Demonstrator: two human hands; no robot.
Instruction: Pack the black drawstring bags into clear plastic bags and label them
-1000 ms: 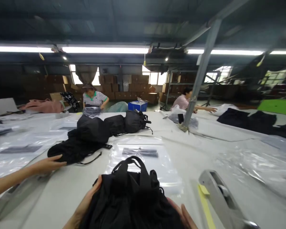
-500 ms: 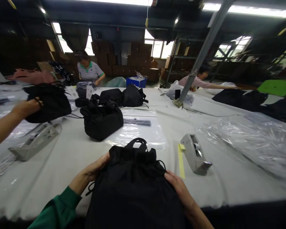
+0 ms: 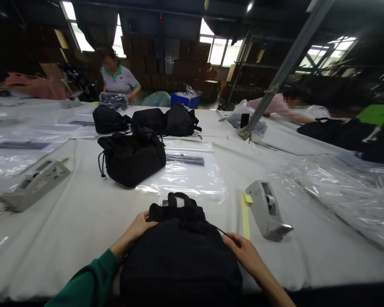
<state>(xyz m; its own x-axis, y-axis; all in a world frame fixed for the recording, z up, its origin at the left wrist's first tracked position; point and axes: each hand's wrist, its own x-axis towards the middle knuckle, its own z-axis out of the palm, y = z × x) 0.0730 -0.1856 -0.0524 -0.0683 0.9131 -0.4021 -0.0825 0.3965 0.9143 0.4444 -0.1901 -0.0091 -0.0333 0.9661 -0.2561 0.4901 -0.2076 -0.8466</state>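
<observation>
In front of me at the table's near edge a black drawstring bag (image 3: 181, 256) lies with its gathered top and loop handle pointing away. My left hand (image 3: 137, 228) is closed on the bag's upper left edge, with the thumb over the fabric. At the right side my right hand (image 3: 243, 251) pinches the thin drawstring cord (image 3: 220, 230), which is pulled out from the gathered neck. Part of a small white tag (image 3: 163, 200) shows behind the handle.
Another black bag (image 3: 131, 160) stands ahead on clear plastic sleeves (image 3: 192, 181); several more are behind it. Tape dispensers stand right (image 3: 269, 211) and left (image 3: 33, 185). Crumpled plastic (image 3: 336, 196) covers the right. Two people work across the table (image 3: 92, 221).
The bag's top has tipped down and flattened. My right hand has gone from the bag's side to the cord, now drawn out. Another person's hand and black bag at left are gone from view.
</observation>
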